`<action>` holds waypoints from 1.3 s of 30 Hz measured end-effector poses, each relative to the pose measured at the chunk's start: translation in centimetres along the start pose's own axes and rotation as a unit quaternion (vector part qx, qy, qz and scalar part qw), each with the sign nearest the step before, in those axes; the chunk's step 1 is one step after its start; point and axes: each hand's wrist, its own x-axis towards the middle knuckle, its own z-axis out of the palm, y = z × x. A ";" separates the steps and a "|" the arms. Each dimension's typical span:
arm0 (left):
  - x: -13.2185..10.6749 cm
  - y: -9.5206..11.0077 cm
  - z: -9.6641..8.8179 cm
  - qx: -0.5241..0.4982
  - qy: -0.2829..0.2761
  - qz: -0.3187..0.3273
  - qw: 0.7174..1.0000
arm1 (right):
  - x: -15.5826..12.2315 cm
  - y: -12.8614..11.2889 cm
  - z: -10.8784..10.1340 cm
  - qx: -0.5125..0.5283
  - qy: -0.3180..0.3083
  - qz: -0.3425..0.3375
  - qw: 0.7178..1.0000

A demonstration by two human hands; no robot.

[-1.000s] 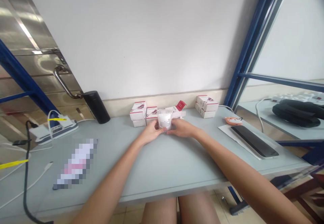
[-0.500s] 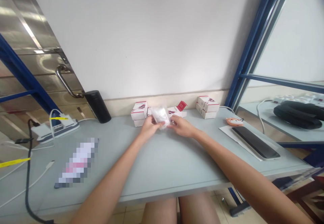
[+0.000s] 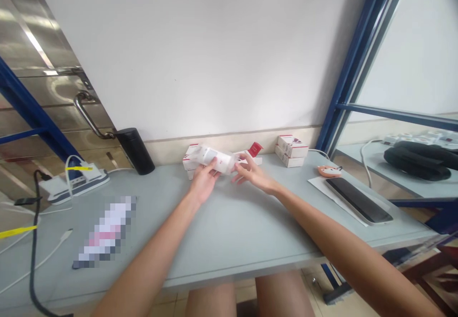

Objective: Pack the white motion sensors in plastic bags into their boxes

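My left hand [image 3: 203,182] is shut on a clear plastic bag [image 3: 214,160] that holds a white item and lies lengthwise above the table. My right hand [image 3: 252,175] is at the bag's right end, with its fingers spread apart and nothing visibly held. Behind the bag are small white boxes with red stripes [image 3: 189,164], partly hidden by it. A red tab [image 3: 255,148] sticks up from a white box [image 3: 248,161] just beyond my right hand.
A stack of matching boxes [image 3: 291,151] stands against the wall at right. A black bottle [image 3: 135,151], a white power strip [image 3: 77,185], cables, a pixelated item [image 3: 104,231], an orange fox-shaped object [image 3: 328,171] and a black tablet [image 3: 359,200] share the grey table [image 3: 229,231].
The bag has turned from upright between both hands to lengthwise, and it has shifted left in my left hand. My right hand has opened and its fingers have spread.
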 end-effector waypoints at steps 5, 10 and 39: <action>-0.8 -0.6 1.1 0.024 -0.028 0.001 0.999 | 0.8 1.2 1.1 0.051 0.088 -0.040 0.994; -0.6 -0.6 0.7 0.096 -0.007 0.055 0.994 | 1.2 0.6 0.2 0.128 0.145 -0.053 0.980; -0.2 0.7 -0.2 0.291 0.102 -0.047 0.950 | 1.3 1.0 -2.8 -0.237 0.122 -0.130 0.955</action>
